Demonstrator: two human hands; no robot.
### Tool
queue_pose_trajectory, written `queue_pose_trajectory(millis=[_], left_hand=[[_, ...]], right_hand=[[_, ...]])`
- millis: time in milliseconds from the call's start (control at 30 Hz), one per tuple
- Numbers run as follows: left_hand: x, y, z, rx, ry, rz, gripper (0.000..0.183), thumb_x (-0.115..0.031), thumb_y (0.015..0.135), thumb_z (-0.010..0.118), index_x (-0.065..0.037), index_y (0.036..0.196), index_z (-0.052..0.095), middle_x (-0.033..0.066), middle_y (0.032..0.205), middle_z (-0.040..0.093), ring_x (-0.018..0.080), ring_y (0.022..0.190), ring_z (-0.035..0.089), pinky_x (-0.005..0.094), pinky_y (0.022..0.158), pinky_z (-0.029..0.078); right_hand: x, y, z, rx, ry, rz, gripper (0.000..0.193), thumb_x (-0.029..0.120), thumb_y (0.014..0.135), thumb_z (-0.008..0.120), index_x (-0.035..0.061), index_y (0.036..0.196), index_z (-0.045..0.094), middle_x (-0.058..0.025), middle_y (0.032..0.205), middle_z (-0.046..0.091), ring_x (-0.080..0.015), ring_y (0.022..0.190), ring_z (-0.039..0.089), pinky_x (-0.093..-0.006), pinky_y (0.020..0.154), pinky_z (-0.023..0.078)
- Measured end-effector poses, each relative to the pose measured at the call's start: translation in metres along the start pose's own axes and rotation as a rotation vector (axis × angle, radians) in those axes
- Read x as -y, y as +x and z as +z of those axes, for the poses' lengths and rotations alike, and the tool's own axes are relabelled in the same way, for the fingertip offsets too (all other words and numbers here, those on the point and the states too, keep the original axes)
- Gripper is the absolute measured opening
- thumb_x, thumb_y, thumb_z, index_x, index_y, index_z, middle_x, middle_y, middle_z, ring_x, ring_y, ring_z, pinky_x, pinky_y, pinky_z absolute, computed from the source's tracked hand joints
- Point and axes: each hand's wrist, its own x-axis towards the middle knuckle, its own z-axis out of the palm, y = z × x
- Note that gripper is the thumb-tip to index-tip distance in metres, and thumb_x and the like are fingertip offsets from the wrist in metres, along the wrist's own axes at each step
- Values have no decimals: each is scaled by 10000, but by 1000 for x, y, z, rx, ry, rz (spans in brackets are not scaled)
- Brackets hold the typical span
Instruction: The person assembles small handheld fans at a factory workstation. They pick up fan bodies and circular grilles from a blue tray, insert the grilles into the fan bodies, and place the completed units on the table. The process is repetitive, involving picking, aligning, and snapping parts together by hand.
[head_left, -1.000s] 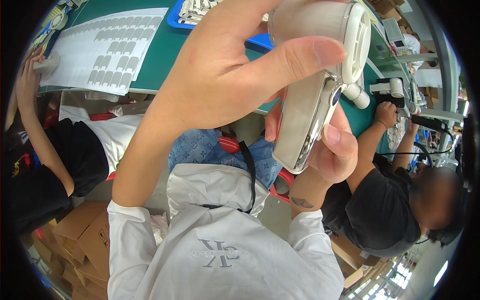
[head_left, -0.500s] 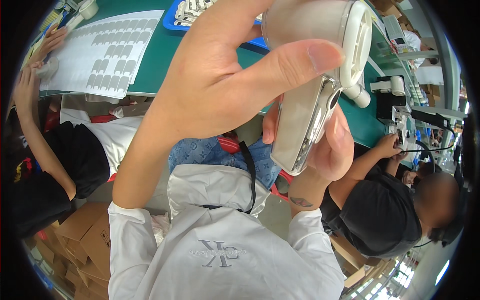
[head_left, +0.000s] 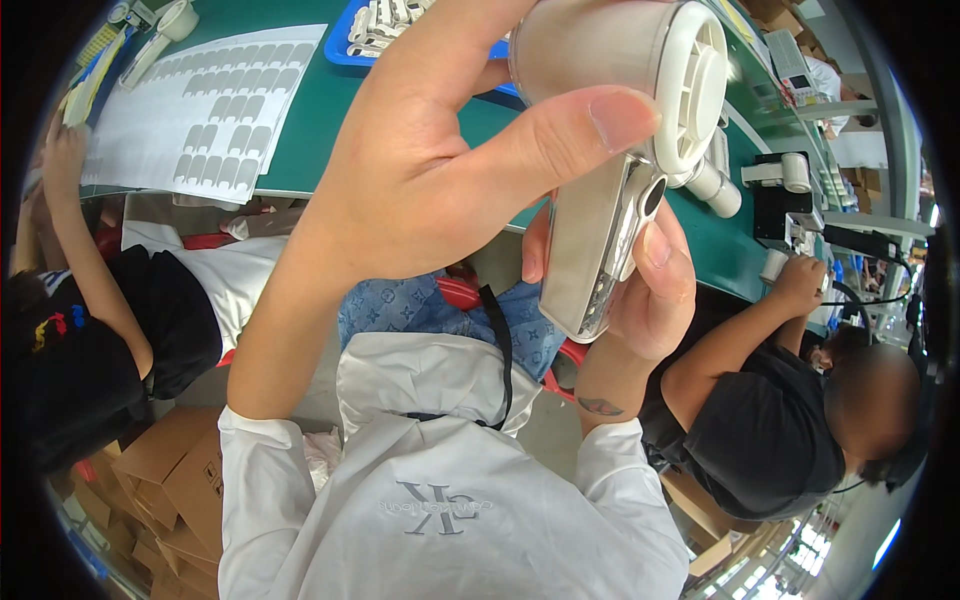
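The handheld fan point(head_left: 625, 150) is held up close to the camera, above the green surface point(head_left: 330, 110): the left hand point(head_left: 440, 170) is closed around its round head, thumb pressed across the front, and the right hand point(head_left: 650, 285) is closed on the handle from below. Compared with a second ago, the fan is seen raised slightly and turned, so more of the slotted grille faces the camera. This is judged an inspection of the fan, not assembly.

A white sheet of grey oblong stickers point(head_left: 200, 105) lies at ten o'clock on the green worktable point(head_left: 320, 110); brown cardboard boxes point(head_left: 165, 480) sit at seven o'clock.
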Motion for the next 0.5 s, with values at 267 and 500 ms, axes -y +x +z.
queue_pose_trajectory(millis=[267, 500], left_hand=[[-1, -1, -5, -3, 28, -43, 610, -281, 877, 729, -33, 1370, 468, 147, 1236, 564, 249, 1038, 611, 363, 924, 483], [-5, -6, -8, -104, 101, -172, 623, -282, 862, 746, -41, 1368, 473, 142, 1226, 570, 245, 1013, 618, 362, 914, 488]], right_hand=[[-1, 3, -2, -5, 3, 43, 601, 390, 921, 468, -158, 1168, 466, -308, 1002, 581, -298, 684, 612, -361, 590, 493], [-9, -4, -2, -66, 22, 58, 622, 421, 883, 531, -124, 1175, 471, -258, 870, 623, -282, 727, 628, -336, 656, 498]])
